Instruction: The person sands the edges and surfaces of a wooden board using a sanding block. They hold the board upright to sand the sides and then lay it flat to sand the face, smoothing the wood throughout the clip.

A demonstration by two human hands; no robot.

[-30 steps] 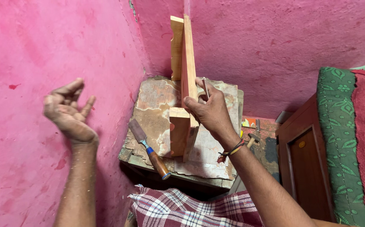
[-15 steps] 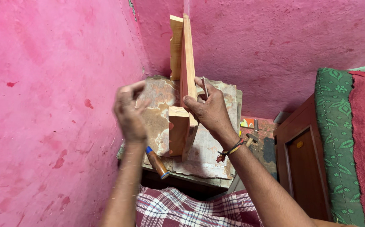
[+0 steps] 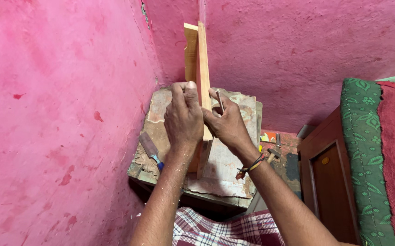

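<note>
Head view, centre frame: both hands clamp the upright wooden board (image 3: 202, 68), left hand (image 3: 183, 116) fingers wrapped tight, right hand (image 3: 227, 123) pinching a nail (image 3: 219, 101); judged best kept plumb on the worn surface (image 3: 234, 164).

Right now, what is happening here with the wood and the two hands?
A person stands a wooden frame piece upright on a worn, stained work block in the corner of a pink room. The left hand grips the wood from the left side. The right hand steadies it from the right and holds a thin metal nail in its fingers. A chisel with a blue handle lies on the block, untouched.
</note>
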